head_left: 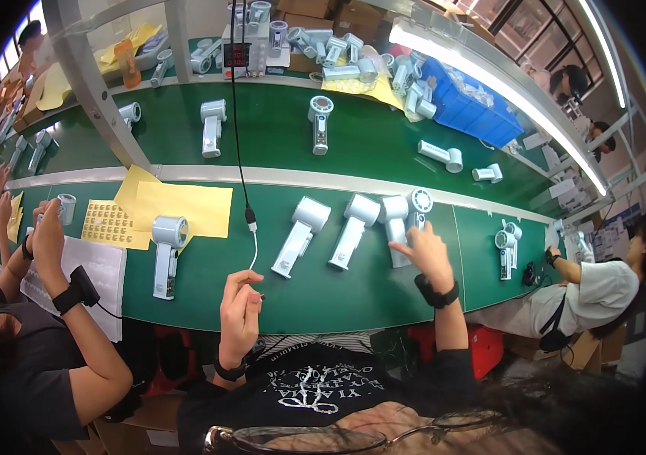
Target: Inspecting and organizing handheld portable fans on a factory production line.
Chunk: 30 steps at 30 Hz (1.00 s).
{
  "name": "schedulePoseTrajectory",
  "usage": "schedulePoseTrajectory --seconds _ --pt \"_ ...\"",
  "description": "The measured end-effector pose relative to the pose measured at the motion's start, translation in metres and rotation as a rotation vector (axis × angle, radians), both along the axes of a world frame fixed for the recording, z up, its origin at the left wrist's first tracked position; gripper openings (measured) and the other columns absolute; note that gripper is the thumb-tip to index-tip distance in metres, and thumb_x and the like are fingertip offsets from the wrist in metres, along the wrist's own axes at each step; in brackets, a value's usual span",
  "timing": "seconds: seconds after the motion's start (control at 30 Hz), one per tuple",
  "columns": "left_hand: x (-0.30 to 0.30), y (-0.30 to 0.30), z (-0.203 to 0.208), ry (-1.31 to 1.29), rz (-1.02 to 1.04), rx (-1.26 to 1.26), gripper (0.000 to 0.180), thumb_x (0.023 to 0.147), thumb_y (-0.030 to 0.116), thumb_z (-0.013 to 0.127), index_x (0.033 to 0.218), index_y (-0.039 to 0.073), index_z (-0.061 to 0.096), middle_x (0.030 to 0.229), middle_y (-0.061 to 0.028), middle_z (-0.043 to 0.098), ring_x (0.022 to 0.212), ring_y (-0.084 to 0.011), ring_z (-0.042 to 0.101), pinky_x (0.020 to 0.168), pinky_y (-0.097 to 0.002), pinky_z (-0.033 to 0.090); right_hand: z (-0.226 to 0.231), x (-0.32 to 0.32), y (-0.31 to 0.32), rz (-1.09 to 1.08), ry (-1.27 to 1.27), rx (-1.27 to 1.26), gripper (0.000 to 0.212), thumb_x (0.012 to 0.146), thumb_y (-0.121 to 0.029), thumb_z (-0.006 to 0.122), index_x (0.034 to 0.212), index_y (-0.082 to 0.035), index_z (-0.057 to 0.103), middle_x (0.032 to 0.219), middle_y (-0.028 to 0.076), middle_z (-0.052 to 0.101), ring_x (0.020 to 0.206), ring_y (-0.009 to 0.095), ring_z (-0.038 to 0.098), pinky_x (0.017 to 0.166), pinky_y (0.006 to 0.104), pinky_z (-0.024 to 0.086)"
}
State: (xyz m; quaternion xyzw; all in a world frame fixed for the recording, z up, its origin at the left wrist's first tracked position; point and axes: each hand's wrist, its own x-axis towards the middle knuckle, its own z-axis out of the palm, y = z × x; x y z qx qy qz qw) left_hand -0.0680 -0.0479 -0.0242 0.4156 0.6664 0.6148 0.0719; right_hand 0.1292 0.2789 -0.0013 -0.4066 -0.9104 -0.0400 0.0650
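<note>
My left hand (239, 318) pinches a white charging cable (254, 246) near its small plug, in front of the bench edge. The cable hangs from a black lead through a black connector (250, 215). Farther right, my right hand (430, 258) reaches over a pale blue handheld fan (420, 201) whose round grille faces up. Its fingers are at the fan's handle, with the thumb stretched out to the left; the handle is partly hidden. Just left lies another handheld fan (395, 212), then two more fans (353, 231) (301, 235) in a slanted row.
A handheld fan (164, 258) stands beside yellow sheets (183, 208) on the left. Beyond the metal rail (300, 178), a green belt (262, 129) carries more fans. A blue bin (474, 102) and piled fans stand behind. Co-workers sit at left (42, 334) and right (603, 288).
</note>
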Motion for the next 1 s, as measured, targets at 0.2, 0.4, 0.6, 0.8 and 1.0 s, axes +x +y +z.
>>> schedulePoseTrajectory --seconds 0.2,0.4,0.6,0.8,1.0 --pt "0.002 0.000 0.003 -0.015 -0.009 -0.006 0.023 0.097 0.006 0.043 0.081 -0.009 0.053 0.108 -0.0130 0.056 0.064 -0.0114 0.045 0.056 -0.0244 0.037 0.052 -0.166 0.061 0.283 0.146 0.130 0.058 0.089 -0.055 0.054 0.069 -0.002 0.060 0.067 0.021 0.061 0.070 0.040 0.062 0.057 0.0468 0.049" --pt "0.005 -0.005 0.011 -0.073 -0.013 -0.022 0.025 0.096 0.006 0.048 0.075 -0.006 0.051 0.107 -0.0150 0.055 0.071 -0.0187 0.050 0.063 -0.0296 0.041 -0.024 -0.268 0.136 0.153 0.024 -0.239 0.048 0.078 -0.047 0.071 0.079 0.001 0.069 0.081 0.021 0.068 0.073 0.036 0.068 0.066 0.0415 0.056" --pt "-0.002 -0.027 0.002 -0.151 0.272 0.088 0.030 0.099 0.014 0.043 0.073 -0.001 0.047 0.103 -0.0135 0.055 0.069 -0.0163 0.047 0.062 -0.0284 0.038 0.034 -0.255 0.065 0.387 -0.116 -0.193 0.038 0.072 -0.036 0.076 0.085 -0.002 0.068 0.087 0.020 0.068 0.080 0.036 0.067 0.071 0.0409 0.055" --pt "-0.008 -0.055 0.016 0.040 1.006 1.132 0.036 0.103 0.029 0.033 0.072 0.010 0.035 0.087 -0.0056 0.040 0.062 -0.0108 0.033 0.060 -0.0272 0.028 0.038 -0.254 0.006 1.059 -0.324 -0.007 0.040 0.075 -0.034 0.073 0.099 -0.006 0.058 0.081 0.015 0.064 0.080 0.037 0.064 0.069 0.0444 0.052" --pt "0.000 -0.057 0.010 0.048 0.990 1.110 0.039 0.104 0.032 0.034 0.072 0.010 0.032 0.083 -0.0048 0.036 0.061 -0.0113 0.031 0.059 -0.0263 0.026 0.038 -0.292 -0.001 1.117 -0.532 -0.396 0.038 0.077 -0.029 0.072 0.105 -0.008 0.057 0.096 0.014 0.063 0.093 0.032 0.063 0.073 0.0428 0.052"
